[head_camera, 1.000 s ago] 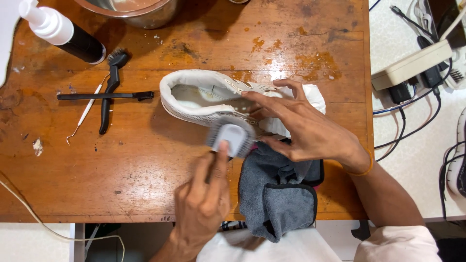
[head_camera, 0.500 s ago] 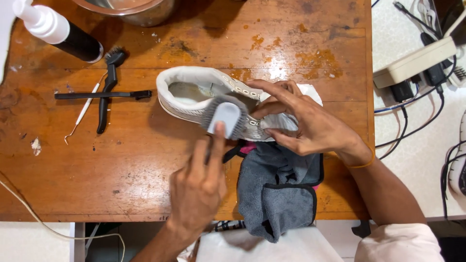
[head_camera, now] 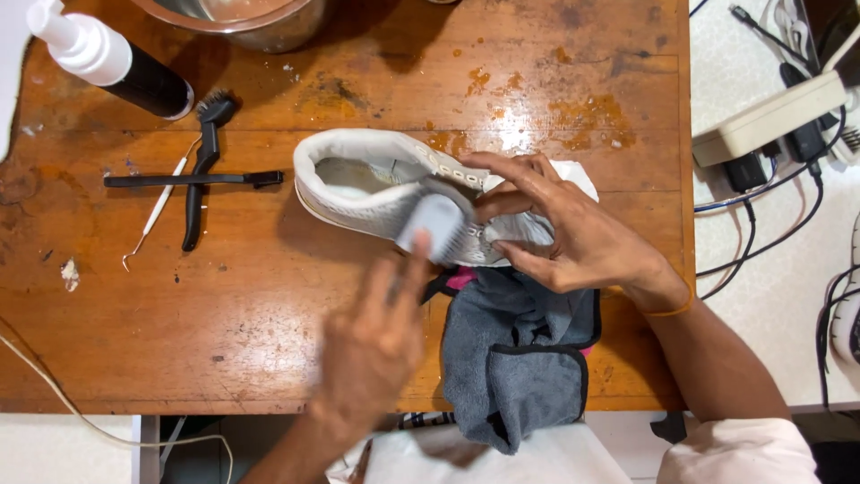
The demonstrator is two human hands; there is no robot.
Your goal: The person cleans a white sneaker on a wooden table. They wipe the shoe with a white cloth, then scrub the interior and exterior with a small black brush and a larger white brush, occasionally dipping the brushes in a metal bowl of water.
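On the worn wooden table (head_camera: 269, 358) a white mesh sneaker (head_camera: 376, 193) lies on its side, its front end under the right hand (head_camera: 573, 237). The left hand (head_camera: 372, 345), nearer the table's front edge, presses a small grey brush (head_camera: 436, 224) against the sneaker's side. A folded grey microfibre cloth (head_camera: 515, 358) lies just in front of the sneaker (partly overhanging the table edge). Left of the sneaker lie two slim black brushes (head_camera: 202, 175), crossed; behind them a black pump bottle (head_camera: 116, 67) and a round metal bowl (head_camera: 260, 22).
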